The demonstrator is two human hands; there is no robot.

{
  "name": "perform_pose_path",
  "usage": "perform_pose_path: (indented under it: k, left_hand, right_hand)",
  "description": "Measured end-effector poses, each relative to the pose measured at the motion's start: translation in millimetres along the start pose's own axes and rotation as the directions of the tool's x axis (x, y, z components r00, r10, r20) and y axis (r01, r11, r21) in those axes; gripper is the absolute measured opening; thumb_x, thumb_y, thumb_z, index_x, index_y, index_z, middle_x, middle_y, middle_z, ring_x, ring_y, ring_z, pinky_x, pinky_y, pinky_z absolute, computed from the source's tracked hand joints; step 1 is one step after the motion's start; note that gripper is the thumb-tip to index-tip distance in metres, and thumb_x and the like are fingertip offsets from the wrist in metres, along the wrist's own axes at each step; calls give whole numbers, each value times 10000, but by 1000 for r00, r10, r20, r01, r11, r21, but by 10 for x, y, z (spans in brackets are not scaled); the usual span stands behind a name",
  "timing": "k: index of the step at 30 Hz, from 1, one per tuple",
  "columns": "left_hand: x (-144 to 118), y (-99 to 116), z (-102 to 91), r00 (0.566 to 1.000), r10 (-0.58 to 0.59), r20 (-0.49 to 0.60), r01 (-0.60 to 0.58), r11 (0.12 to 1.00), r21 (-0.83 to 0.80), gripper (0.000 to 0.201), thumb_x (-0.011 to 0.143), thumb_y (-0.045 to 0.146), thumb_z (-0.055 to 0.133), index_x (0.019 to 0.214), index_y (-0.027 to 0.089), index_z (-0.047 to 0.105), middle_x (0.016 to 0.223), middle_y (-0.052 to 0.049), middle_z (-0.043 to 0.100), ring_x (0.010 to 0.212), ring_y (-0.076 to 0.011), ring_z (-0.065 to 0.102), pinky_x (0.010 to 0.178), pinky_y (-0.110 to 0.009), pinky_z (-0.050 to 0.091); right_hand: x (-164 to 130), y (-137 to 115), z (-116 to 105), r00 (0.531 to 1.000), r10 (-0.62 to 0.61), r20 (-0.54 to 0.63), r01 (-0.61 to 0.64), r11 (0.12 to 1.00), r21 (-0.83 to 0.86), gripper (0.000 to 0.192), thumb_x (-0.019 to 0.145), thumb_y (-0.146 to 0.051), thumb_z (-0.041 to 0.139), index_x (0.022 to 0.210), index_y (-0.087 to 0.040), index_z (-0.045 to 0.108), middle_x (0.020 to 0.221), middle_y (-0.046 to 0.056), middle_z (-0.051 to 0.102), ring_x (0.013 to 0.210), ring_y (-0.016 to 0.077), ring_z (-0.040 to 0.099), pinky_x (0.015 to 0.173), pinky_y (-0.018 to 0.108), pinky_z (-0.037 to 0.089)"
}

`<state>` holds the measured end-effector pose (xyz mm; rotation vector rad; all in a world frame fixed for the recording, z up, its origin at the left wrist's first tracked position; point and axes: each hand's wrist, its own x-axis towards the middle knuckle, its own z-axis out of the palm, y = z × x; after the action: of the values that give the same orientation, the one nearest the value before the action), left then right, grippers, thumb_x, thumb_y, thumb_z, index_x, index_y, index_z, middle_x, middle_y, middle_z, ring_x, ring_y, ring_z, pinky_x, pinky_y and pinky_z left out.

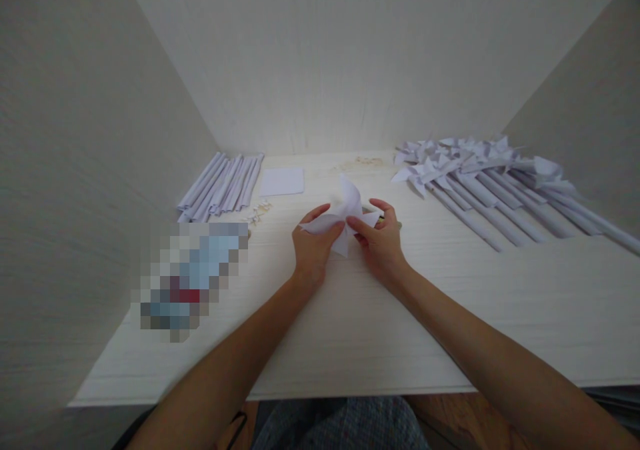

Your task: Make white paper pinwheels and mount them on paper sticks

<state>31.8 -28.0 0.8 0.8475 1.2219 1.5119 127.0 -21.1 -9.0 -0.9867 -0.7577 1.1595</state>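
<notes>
Here, both hands pinch a folded white paper pinwheel [345, 218] mid-table: left hand [313, 247] at its nine o'clock, right hand [383, 243] at four. Bare white table [450, 317] lies toward six; rolled white paper sticks [223, 185] at ten, finished paper pinwheels [490, 183] at two.

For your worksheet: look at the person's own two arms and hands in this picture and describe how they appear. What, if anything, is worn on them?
Both forearms are bare from the bottom edge of the picture to the wrists: no sleeves, watch or bracelet show. The left hand and right hand wear no gloves. Whether there is a ring is too small to tell. Short fingernails show on the fingertips.
</notes>
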Motion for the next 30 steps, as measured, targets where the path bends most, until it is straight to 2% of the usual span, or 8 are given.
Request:
perform_pose_path:
  k: [5,8,12,16,18,21,26,30]
  left_hand:
    - [10,-12,-6,999,2,43,-2,1000,-1,434,491,162,687,918,150,614,753,-28,649,635,-122,578,606,-248,467]
    - [47,32,-52,987,-68,148,77,996,-56,450,465,147,690,908,148,608,757,-20,642,648,-119,576,622,-245,461]
    - [139,145,-173,906,-200,373,241,968,-66,441,504,205,672,933,148,592,708,-19,635,591,-108,565,562,-224,439]
    - [190,215,-251,830,-275,485,309,951,11,375,543,248,652,900,161,580,679,-20,630,560,-117,572,530,-232,437]
    - [181,226,-253,827,-299,476,294,952,87,393,508,208,682,883,165,570,664,-15,630,529,-115,567,510,-234,434]
    - [158,225,-235,850,-316,421,264,948,179,467,455,148,709,896,165,556,576,9,607,482,-111,549,467,-219,407]
    - [174,199,-233,873,-308,378,187,928,323,551,434,83,699,957,155,541,471,43,555,428,-106,518,427,-200,359]
    - [192,182,-241,875,-308,375,163,915,370,563,434,78,692,971,148,538,469,37,562,423,-108,516,424,-202,348]
  right_hand:
    - [52,-15,-22,1000,-19,0,19,1000,1,598,496,-201,705,965,-255,339,673,-71,555,575,103,546,597,266,456]
    - [128,-33,-66,999,-12,34,12,1000,-3,648,474,-198,716,989,-262,329,646,-88,542,566,99,542,586,257,457]
    - [213,-83,-150,980,59,189,-51,998,-46,713,459,-197,723,1044,-277,324,655,-93,542,591,110,561,589,273,475]
    - [219,-128,-216,928,170,331,-139,984,-115,778,436,-150,733,1090,-277,330,647,-96,551,548,102,559,544,266,481]
    - [209,-135,-238,899,216,381,-161,972,-172,813,435,-138,736,1119,-276,318,655,-89,568,516,98,552,502,254,476]
    - [206,-134,-263,865,231,445,-132,961,-241,833,452,-144,739,1151,-279,305,695,-67,593,512,101,558,475,249,476]
    - [206,-153,-273,847,203,492,-40,946,-321,827,461,-142,727,1173,-270,325,756,-51,591,522,95,566,457,229,478]
    - [196,-172,-268,837,207,507,-23,938,-345,788,460,-127,715,1146,-263,352,759,-53,587,517,88,564,438,210,467]
